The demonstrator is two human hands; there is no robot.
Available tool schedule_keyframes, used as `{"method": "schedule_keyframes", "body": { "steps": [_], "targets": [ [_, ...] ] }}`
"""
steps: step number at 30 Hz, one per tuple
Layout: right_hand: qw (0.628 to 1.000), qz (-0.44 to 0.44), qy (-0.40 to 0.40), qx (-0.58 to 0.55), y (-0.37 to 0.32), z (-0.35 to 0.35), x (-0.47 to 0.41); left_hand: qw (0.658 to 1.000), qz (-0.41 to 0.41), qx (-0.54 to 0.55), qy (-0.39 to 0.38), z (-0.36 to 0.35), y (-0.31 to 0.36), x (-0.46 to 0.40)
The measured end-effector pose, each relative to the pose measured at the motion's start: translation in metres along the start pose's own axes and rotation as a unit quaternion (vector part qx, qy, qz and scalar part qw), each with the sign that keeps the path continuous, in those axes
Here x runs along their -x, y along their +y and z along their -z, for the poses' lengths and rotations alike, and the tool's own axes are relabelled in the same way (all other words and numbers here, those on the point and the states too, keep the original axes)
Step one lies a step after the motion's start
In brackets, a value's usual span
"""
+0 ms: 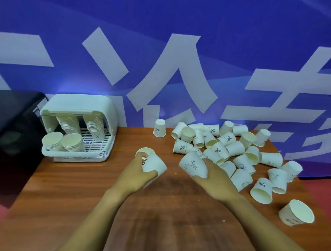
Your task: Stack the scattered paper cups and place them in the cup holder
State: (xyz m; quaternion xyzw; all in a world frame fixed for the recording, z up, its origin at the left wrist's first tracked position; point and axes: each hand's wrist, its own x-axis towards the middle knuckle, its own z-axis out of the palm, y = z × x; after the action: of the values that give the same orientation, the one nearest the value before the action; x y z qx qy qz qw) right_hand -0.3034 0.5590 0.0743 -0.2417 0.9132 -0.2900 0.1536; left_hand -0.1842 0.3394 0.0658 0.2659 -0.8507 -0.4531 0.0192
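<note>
A wooden surface (69,196) runs back to a blue banner with large white characters (176,49). Nearest, both forearms reach forward from the bottom edge. The left hand (138,172) wraps its fingers and thumb round a small stack of cups (153,163), held tilted with the open mouth away from the person, probably to take the next one. The right hand (214,178) pinches a cup printed "Hi" (193,166), tipped on its side toward the left, seemingly ready to nest. Beyond the right hand, the scattered cups (237,147) lie mostly toppled in a loose heap, one upside down (159,128) apart from it. Far left stands the white cup holder (103,113), already holding several stacks.
</note>
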Motion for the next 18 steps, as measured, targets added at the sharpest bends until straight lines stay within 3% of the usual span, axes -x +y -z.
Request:
{"method": "schedule_keyframes", "body": {
  "steps": [5, 9, 18],
  "targets": [
    [0.998, 0.037, 0.012, -0.051, -0.023, -0.001, -0.028, 0.999, -0.028, 0.020, 0.029, 0.020, -0.001, -0.021],
    [0.995, 0.055, 0.014, -0.086, -0.025, -0.009, -0.063, 0.999, -0.004, -0.010, 0.052, 0.037, -0.006, -0.036],
    [0.988, 0.074, 0.045, -0.127, -0.081, -0.033, -0.102, 0.997, 0.020, 0.032, 0.074, 0.090, -0.049, -0.056]
  ]
}}
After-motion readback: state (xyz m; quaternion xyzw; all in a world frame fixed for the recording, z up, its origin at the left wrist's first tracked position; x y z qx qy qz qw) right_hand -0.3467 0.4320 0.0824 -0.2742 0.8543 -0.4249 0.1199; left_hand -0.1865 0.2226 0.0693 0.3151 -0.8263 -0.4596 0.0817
